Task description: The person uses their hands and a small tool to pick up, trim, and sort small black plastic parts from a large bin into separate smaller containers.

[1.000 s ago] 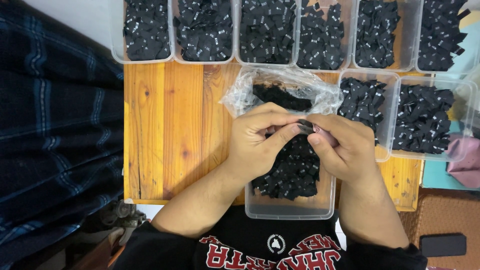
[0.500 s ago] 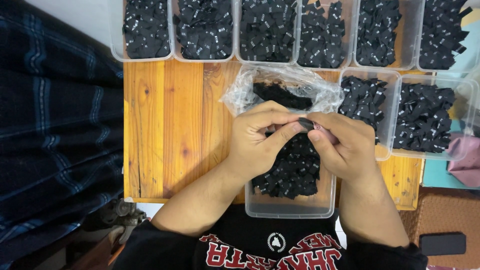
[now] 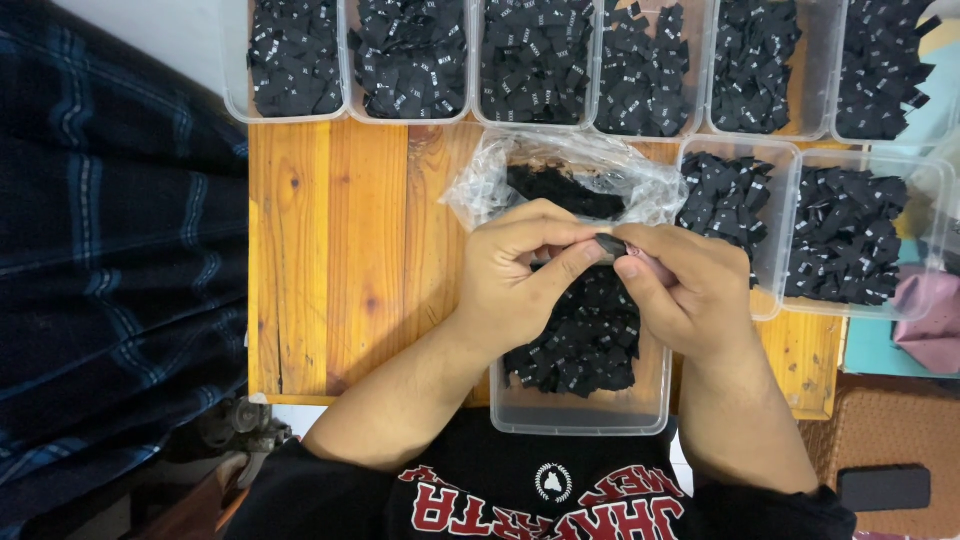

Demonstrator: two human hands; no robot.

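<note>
Wooden tabletop (image 3: pixel 330 250) carries clear tubs, the far ones cut off. Left hand (image 3: pixel 520 275) and right hand (image 3: pixel 685 290), fingers curled, pinch one small black label (image 3: pixel 610 243), mostly hidden, above a clear tub (image 3: pixel 580 415).

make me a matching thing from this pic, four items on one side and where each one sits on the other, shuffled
Things:
1. small black piece
2. clear plastic bag
3. near clear tub
4. plaid cloth

Places:
A. left of the wooden board
B. pinched between the fingertips of the left hand and right hand
C. under the hands, closest to the person, holding black pieces
D. just beyond the hands, crumpled, below the far row of tubs

Pairs: 1-B, 2-D, 3-C, 4-A
</note>
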